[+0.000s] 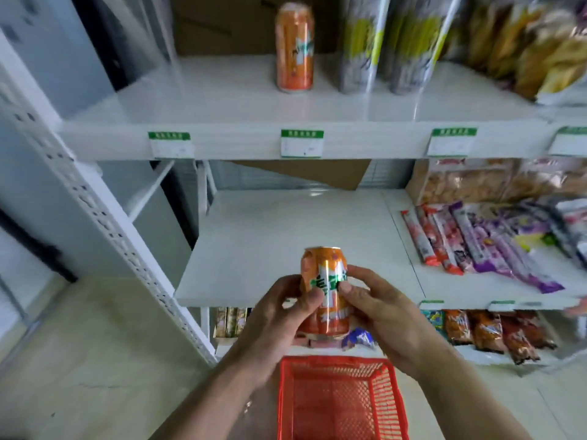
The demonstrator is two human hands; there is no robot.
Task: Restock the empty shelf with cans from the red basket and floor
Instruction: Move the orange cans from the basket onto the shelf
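Hands meet on our orange can [324, 290]: left hand [279, 315] and right hand [378, 309] both grip it above the red basket [341, 404]. The basket looks empty, though blurred. Another can [294, 47] stands on the upper shelf [222, 103].

White metal shelving [241, 144] is filling most of the view, its perforated upright [104, 217] slanting down on the left. Green-topped price tags [301, 143] are hanging along the front edge of the upper board. Brown cardboard [317, 174] is showing behind the boards. Snack packets [476, 236] are lying on the right half of the middle board, with more bags [524, 49] crowding the upper right. Pale beige floor tiles [89, 360] are reflecting soft, even light at lower left.
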